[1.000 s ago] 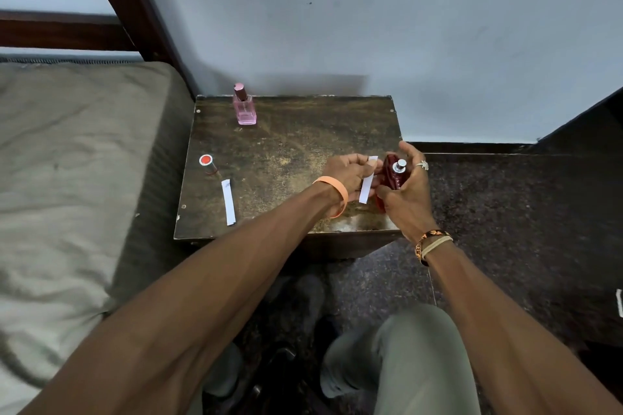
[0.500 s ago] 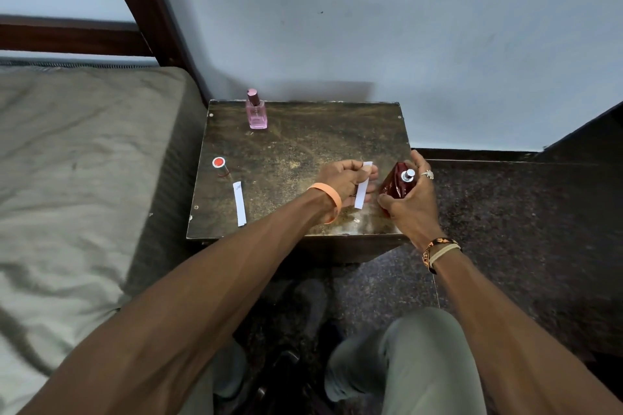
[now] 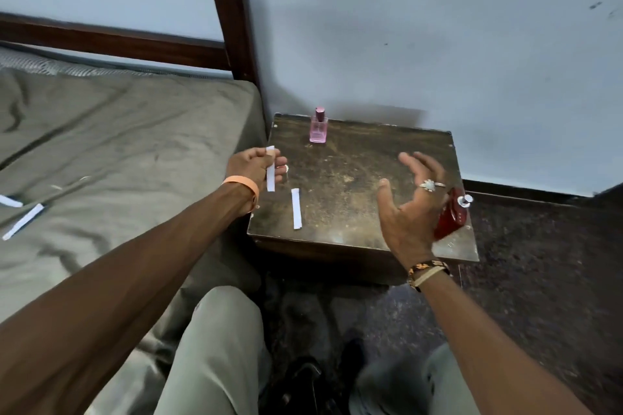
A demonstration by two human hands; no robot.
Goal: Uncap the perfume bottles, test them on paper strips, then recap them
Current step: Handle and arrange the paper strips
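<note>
My left hand (image 3: 254,169) pinches a white paper strip (image 3: 270,175) above the left edge of the small dark table (image 3: 354,178). My right hand (image 3: 409,204) hovers with fingers spread and holds nothing. Just behind it, near the table's right edge, the red perfume bottle (image 3: 450,219) stands tilted, its silver sprayer (image 3: 465,200) uncapped. A pink perfume bottle (image 3: 318,129) with its cap on stands at the back of the table. Another paper strip (image 3: 296,208) lies flat near the front left. A bit of the red cap (image 3: 286,168) peeks out behind my left fingers.
A bed with a grey-green sheet (image 3: 118,152) lies to the left, with two more paper strips (image 3: 23,221) on it. A dark wooden bedpost (image 3: 229,10) rises behind the table. My knees (image 3: 215,347) and the dark floor (image 3: 539,263) fill the foreground.
My right hand has let go of the red bottle and opened. My left hand has carried the strip left, away from the bottle. The view has swung towards the bed.
</note>
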